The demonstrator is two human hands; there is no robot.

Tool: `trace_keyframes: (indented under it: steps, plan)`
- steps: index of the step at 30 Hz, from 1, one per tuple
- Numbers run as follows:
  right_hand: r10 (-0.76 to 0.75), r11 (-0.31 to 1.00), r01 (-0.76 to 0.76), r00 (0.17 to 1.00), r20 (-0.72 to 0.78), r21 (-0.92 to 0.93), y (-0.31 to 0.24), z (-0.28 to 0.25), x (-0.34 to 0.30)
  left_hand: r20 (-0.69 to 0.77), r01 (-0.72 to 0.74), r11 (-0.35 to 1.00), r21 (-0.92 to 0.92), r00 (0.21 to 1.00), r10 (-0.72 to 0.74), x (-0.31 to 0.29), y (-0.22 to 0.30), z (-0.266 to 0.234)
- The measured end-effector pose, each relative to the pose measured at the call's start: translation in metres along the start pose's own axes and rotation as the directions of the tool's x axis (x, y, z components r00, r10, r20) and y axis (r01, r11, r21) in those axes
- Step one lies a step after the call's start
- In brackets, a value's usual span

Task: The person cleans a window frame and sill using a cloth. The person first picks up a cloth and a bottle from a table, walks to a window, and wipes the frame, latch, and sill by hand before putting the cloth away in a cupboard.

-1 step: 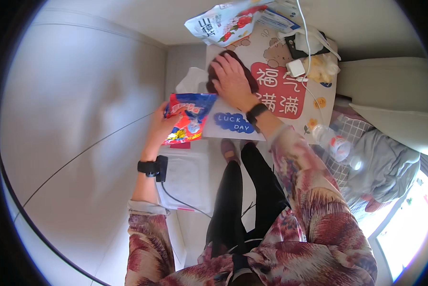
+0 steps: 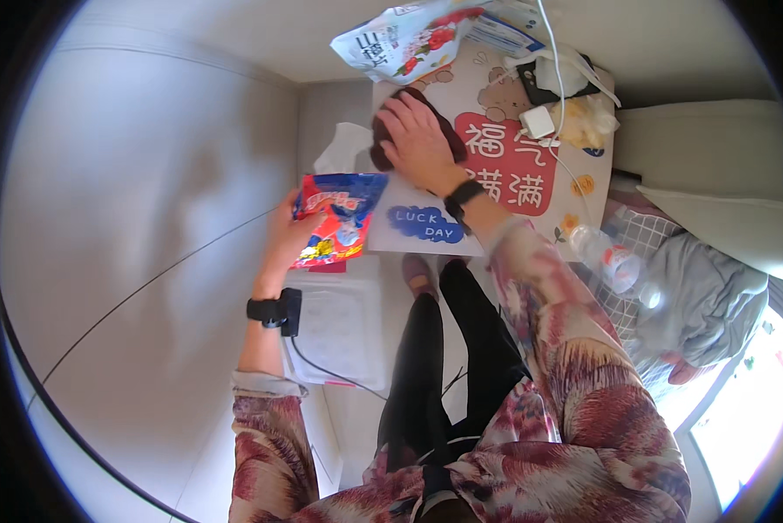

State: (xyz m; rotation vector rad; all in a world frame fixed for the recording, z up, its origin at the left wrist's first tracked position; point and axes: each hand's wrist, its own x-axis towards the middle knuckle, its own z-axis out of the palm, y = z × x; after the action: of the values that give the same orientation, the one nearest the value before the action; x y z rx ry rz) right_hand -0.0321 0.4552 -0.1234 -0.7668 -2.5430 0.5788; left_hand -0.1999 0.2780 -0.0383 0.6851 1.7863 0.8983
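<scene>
My left hand (image 2: 280, 237) holds a red and blue snack bag (image 2: 341, 216) at the left edge of a small table (image 2: 513, 187) printed with cartoon bears and red and blue patches. My right hand (image 2: 417, 138) lies flat on a dark maroon cloth (image 2: 450, 132) on the table's far left part, fingers spread over it. Both wrists carry black bands, and a cable runs from the left one.
A large white snack bag (image 2: 409, 35), a white charger (image 2: 538, 122) with cables and a crumpled clear bag (image 2: 583, 118) crowd the table's far end. A plastic bottle (image 2: 613, 261) and grey garment (image 2: 705, 296) lie to the right. A white tissue (image 2: 343, 148) and white box (image 2: 343, 336) sit left.
</scene>
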Motion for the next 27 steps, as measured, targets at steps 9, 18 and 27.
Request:
trace_keyframes:
  steps: [9,18,27]
  plan:
    - [-0.050,0.997,0.054,0.996,0.070,-0.058,0.016,0.005,0.023,-0.068,0.055,0.997,-0.053,0.996,-0.059,-0.006,-0.010,-0.004]
    - [-0.068,0.998,0.067,0.993,0.095,0.017,-0.046,-0.011,-0.040,-0.037,-0.008,0.995,0.104,0.999,0.012,0.004,0.041,-0.001]
    - [-0.051,0.995,0.040,0.990,0.131,0.089,-0.043,-0.064,-0.160,0.194,-0.148,0.955,0.259,0.976,0.099,0.056,0.116,0.058]
